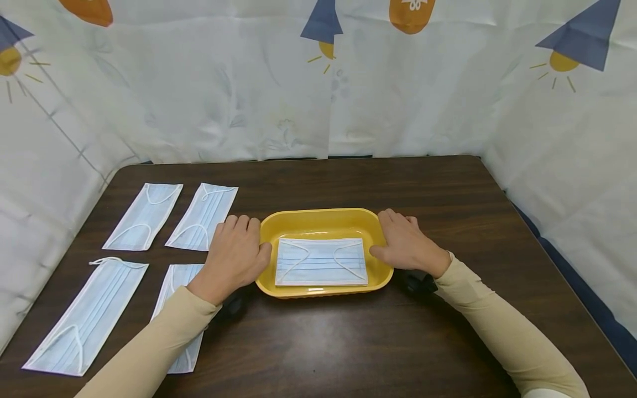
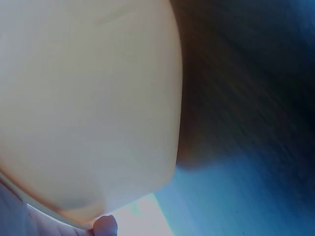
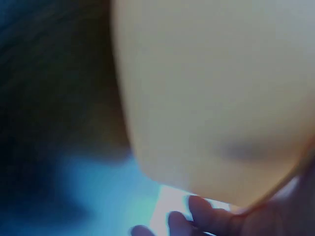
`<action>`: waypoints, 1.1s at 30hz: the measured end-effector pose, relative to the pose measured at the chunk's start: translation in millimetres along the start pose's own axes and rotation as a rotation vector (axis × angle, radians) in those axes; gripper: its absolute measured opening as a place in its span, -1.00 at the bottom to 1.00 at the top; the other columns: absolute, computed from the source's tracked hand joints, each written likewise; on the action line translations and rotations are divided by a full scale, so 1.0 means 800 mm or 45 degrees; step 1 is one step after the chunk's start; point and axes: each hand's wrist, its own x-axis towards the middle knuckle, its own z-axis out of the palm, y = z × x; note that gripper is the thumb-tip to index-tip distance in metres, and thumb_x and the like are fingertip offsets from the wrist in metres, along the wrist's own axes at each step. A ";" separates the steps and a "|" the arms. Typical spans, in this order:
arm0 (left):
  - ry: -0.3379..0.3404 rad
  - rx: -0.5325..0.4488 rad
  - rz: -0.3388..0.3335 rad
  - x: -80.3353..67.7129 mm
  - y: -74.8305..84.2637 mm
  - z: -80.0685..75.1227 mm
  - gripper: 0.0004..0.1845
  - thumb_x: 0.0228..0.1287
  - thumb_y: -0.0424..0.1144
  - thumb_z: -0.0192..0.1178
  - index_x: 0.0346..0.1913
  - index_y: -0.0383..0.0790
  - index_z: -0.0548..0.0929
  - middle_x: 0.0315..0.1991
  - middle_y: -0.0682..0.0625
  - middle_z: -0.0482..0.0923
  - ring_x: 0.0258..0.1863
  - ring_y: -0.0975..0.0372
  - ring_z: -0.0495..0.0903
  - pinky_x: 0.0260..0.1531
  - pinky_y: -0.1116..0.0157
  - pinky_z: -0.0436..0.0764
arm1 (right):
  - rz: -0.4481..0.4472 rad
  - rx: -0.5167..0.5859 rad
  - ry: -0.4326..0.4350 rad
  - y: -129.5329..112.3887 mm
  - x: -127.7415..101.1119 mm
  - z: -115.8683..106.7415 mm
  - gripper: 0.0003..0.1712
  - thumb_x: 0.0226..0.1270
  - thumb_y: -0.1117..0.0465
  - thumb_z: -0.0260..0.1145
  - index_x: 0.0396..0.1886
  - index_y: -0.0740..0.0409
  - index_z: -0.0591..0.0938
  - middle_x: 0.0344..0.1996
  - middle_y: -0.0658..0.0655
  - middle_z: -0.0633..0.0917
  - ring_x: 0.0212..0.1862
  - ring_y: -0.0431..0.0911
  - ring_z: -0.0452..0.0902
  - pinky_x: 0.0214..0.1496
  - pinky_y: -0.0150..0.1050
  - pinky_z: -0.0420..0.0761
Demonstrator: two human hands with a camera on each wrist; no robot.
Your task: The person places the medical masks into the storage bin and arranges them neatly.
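A yellow plastic tray with rounded corners is in the middle of the table in the head view. In it lie flat blue pleated face masks, apparently a small stack, ear loops on top. My left hand grips the tray's left end, thumb over the rim. At the opposite end my right hand holds the rim the same way. The tray's pale, blurred outer side fills much of the left wrist view. Fingertips show at the tray's edge in the right wrist view.
Several single face masks lie spread on the left of the dark wooden table, one near the front left and another partly under my left forearm. A white patterned curtain hangs behind and at both sides.
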 end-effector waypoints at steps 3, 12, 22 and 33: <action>-0.001 -0.001 0.005 0.001 -0.001 -0.001 -0.73 0.29 -0.16 0.00 -0.35 -0.36 0.49 -0.45 -0.15 0.39 -0.35 -0.01 0.31 -0.33 0.13 0.27 | -0.029 -0.012 0.033 0.002 0.001 0.003 -0.39 0.27 0.04 0.24 0.20 0.32 0.43 -0.16 0.15 0.48 -0.15 0.02 0.35 0.05 0.04 0.24; -0.086 0.003 0.006 0.002 -0.005 -0.009 -0.68 0.28 -0.10 0.04 -0.27 -0.37 0.52 -0.42 -0.13 0.41 -0.33 0.00 0.33 -0.32 0.14 0.28 | -0.014 -0.021 0.085 -0.001 0.001 0.006 -0.48 0.31 0.09 0.12 0.16 0.34 0.46 -0.23 0.14 0.48 -0.16 0.05 0.34 0.04 0.02 0.26; -0.215 -0.087 0.018 0.006 -0.018 -0.027 -0.59 0.37 0.03 0.08 -0.14 -0.32 0.56 -0.30 -0.13 0.52 -0.28 0.03 0.39 -0.28 0.13 0.34 | -0.004 -0.027 0.094 -0.002 0.000 0.006 -0.54 0.33 0.10 0.09 0.10 0.32 0.48 -0.27 0.13 0.49 -0.18 0.06 0.35 -0.01 -0.01 0.24; -0.252 -0.358 -0.030 0.019 -0.061 -0.043 -0.60 0.47 0.02 0.12 -0.02 -0.30 0.56 -0.17 -0.20 0.62 -0.16 0.02 0.51 -0.10 0.00 0.49 | 0.000 -0.005 0.097 0.000 0.000 0.007 -0.56 0.33 0.10 0.09 0.08 0.29 0.48 -0.26 0.13 0.51 -0.16 0.08 0.37 0.07 0.07 0.22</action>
